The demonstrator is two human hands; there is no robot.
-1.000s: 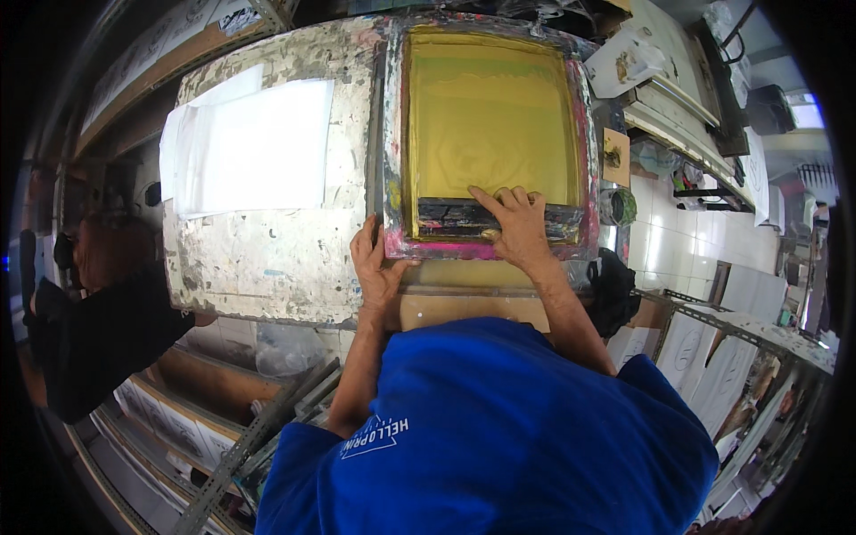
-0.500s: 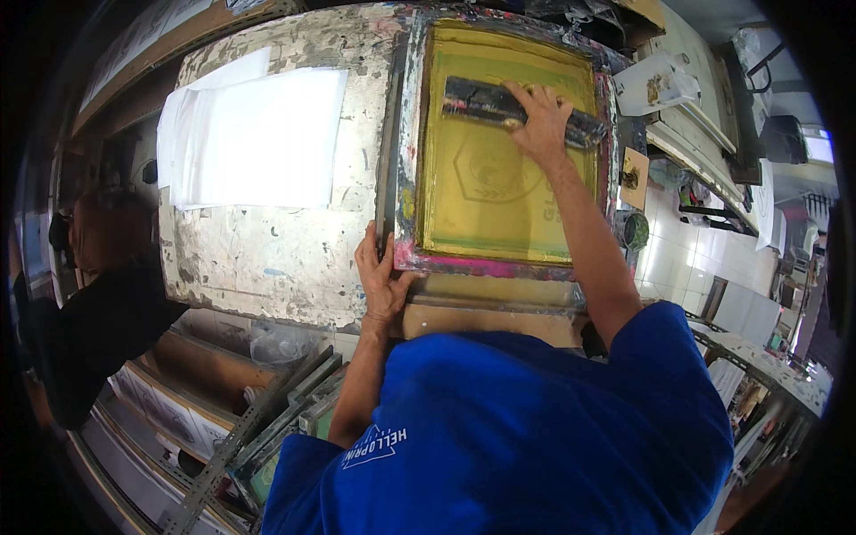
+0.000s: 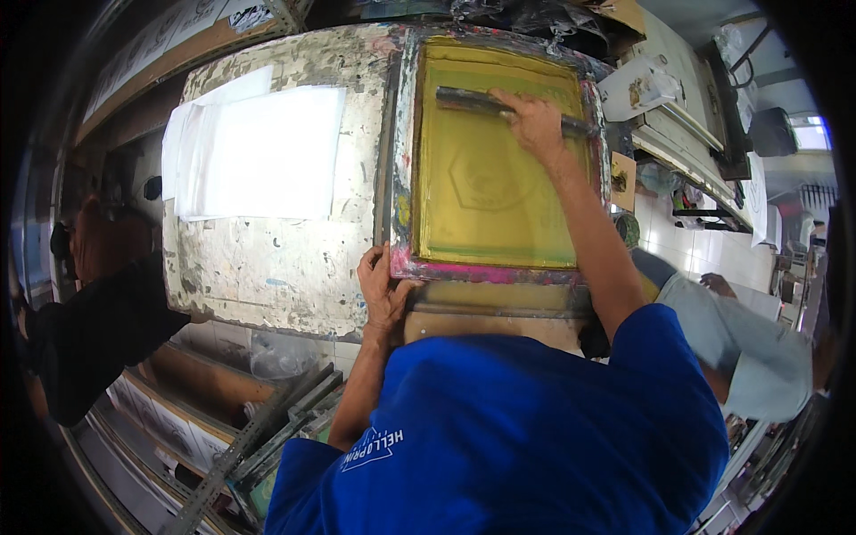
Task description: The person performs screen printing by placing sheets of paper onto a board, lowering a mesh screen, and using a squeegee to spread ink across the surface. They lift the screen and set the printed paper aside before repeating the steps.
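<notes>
A yellow-meshed screen printing frame, its rim smeared with pink and white paint, lies at the table's right side. My right hand is closed round a dark squeegee that spans most of the mesh near its far end. The squeegee shows a narrow side upward. Below it, a faint hexagonal emblem can be seen in the mesh. At the frame's near left corner my left hand grips the rim, with its thumb along the near edge and the fingers at the side.
White sheets lie stacked on the paint-stained table to the left. A whitish plastic container stands beyond the frame's right side. At right, another person in a light grey garment is close by. Shelving stands at lower left.
The squeegee has tilted, so its broad face has given way to a narrow side. My right hand has turned with it. Another person has come into view at right. My left hand stays at the corner.
</notes>
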